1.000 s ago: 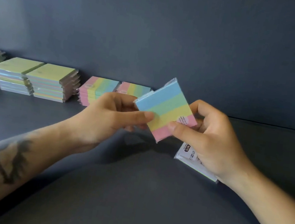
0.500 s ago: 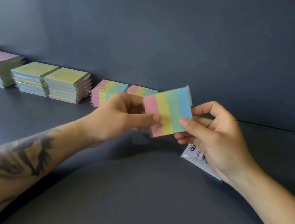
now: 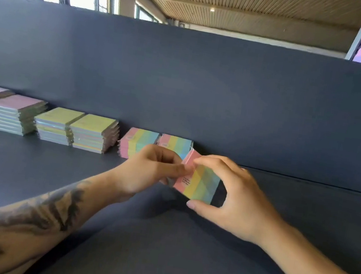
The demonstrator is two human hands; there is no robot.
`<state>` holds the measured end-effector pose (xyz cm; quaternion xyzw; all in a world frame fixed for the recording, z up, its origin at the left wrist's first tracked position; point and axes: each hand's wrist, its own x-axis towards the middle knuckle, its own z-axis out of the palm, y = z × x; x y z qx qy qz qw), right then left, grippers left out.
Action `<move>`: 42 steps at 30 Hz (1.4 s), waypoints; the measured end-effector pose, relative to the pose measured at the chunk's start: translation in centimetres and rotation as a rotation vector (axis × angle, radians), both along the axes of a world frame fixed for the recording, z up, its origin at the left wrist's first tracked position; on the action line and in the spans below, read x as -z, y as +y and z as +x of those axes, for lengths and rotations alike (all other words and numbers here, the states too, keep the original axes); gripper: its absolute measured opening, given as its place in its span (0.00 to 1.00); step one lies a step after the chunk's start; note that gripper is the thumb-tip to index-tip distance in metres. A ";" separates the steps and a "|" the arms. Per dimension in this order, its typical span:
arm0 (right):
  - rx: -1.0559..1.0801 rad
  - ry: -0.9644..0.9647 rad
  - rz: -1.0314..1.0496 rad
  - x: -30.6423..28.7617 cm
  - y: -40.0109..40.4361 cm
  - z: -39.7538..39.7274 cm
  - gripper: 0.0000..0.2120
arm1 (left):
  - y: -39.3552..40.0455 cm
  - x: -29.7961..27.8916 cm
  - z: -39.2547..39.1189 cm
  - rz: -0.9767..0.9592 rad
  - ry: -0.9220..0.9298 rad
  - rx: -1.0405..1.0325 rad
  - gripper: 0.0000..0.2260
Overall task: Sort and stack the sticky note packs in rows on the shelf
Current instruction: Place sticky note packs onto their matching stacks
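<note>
Both the left hand and right hand pinch the striped pack above the shelf, just right of the striped stacks; a loose pinch could drop it crooked.
</note>
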<state>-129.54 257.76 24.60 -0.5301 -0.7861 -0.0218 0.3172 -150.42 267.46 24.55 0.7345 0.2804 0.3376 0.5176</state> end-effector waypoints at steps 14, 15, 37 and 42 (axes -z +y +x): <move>0.063 -0.110 -0.173 -3.3 7.9 -6.2 0.27 | 0.4 0.2 -10.1 0.685 1.021 -0.375 0.36; 0.067 -0.109 -0.173 -3.5 8.9 -6.8 0.26 | 0.5 0.4 -10.6 0.679 1.027 -0.384 0.36; 0.113 -0.183 -0.253 -3.4 16.8 -10.5 0.19 | 2.3 2.3 -11.1 0.626 1.096 -0.273 0.34; 0.167 -0.268 -0.213 -2.7 17.0 -10.6 0.21 | 2.1 2.4 -11.0 0.656 1.099 -0.291 0.34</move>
